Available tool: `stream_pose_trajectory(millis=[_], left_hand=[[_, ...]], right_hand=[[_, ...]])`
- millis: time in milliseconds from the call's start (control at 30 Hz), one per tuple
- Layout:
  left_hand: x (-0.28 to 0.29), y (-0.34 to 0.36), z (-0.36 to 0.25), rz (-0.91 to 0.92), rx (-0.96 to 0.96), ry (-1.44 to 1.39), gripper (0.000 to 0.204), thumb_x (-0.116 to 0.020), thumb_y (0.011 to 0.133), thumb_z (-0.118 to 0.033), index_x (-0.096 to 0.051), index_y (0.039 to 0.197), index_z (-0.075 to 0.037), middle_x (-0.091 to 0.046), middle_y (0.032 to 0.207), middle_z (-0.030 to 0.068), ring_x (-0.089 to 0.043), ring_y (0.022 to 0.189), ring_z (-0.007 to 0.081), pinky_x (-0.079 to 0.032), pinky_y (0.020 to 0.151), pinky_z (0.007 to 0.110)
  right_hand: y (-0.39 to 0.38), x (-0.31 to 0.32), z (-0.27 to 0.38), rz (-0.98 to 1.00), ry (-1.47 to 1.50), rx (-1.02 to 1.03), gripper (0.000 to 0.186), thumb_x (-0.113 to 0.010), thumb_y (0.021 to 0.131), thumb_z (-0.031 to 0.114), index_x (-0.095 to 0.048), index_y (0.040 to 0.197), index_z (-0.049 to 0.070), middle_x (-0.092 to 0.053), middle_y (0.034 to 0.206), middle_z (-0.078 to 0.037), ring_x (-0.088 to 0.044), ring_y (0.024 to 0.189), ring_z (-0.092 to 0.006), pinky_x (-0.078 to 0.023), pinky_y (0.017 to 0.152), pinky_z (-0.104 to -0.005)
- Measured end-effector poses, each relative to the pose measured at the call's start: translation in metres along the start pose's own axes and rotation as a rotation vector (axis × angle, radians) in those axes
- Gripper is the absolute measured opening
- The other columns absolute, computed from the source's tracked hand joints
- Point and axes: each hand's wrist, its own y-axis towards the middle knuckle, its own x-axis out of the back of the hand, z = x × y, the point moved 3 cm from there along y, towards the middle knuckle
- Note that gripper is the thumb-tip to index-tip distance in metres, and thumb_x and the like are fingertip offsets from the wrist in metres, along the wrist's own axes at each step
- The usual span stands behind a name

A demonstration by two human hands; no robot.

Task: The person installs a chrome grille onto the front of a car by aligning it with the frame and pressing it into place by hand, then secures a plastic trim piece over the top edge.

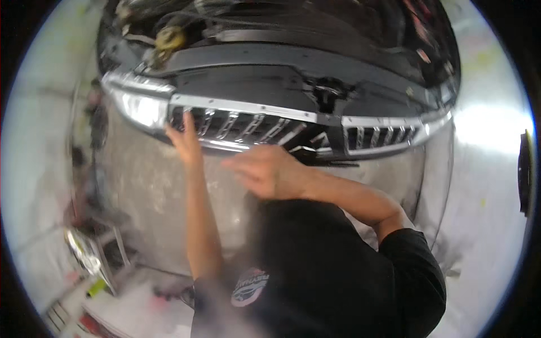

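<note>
With fingers of left hand spread, reaching straight-armed to chrome-slatted car grille; bending right hand inward, closure too blurred to tell.

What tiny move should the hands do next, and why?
Maybe bring the right hand up to the grille: the left hand has its fingers spread at the grille's left end, by the headlight, while the right, blurred, shows nothing held.

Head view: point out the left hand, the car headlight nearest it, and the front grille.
Left hand [188,143]: head view, back of the hand.
Car headlight [143,110]: head view, bright lens.
Front grille [251,128]: head view, a chrome slat.
</note>
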Motion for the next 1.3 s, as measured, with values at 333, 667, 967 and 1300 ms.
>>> stream_pose_trajectory(millis=[333, 667, 967, 1300], left_hand=[[0.013, -0.035, -0.001, 0.118, -0.131, 0.042, 0.083, -0.070, 0.095, -0.033, -0.025, 0.154, 0.003, -0.032, 0.154, 0.0265, -0.041, 0.137, 0.0386, -0.039, 0.109, 0.047], [0.005, -0.138, -0.015, 0.354, -0.170, 0.200, 0.048, -0.064, 0.096, -0.010, -0.049, 0.141, -0.002, -0.058, 0.133, 0.0167, -0.056, 0.124, 0.0277, -0.047, 0.101, 0.038], [-0.054, -0.248, -0.019, 1.117, -0.238, 0.509, 0.034, -0.059, 0.100, -0.031, -0.067, 0.120, -0.005, -0.070, 0.113, 0.0156, -0.065, 0.102, 0.0278, -0.050, 0.089, 0.038], [-0.095, -0.293, -0.014, 1.579, -0.271, 0.534, 0.034, -0.063, 0.096, -0.028, -0.067, 0.120, -0.003, -0.071, 0.116, 0.0160, -0.068, 0.103, 0.0305, -0.052, 0.089, 0.039]], right_hand=[[0.027, 0.085, 0.211, -0.311, -0.123, 0.100, 0.033, -0.069, 0.068, 0.012, -0.066, 0.096, -0.004, -0.067, 0.089, -0.014, -0.066, 0.076, -0.0298, -0.054, 0.068, -0.0405], [-0.027, 0.032, 0.155, -0.178, -0.122, -0.183, 0.023, -0.063, 0.083, 0.025, -0.063, 0.087, 0.002, -0.066, 0.082, -0.017, -0.067, 0.073, -0.0332, -0.053, 0.066, -0.0463], [-0.406, -0.079, -0.034, -0.301, -0.308, -1.248, 0.020, -0.062, 0.094, 0.020, -0.067, 0.102, 0.002, -0.068, 0.092, -0.022, -0.068, 0.083, -0.0360, -0.053, 0.073, -0.0429], [-0.633, -0.143, 0.000, -1.146, 0.401, -1.710, 0.021, -0.060, 0.092, 0.008, -0.064, 0.102, -0.010, -0.064, 0.069, -0.013, -0.061, 0.050, -0.0189, -0.048, 0.042, -0.0304]])
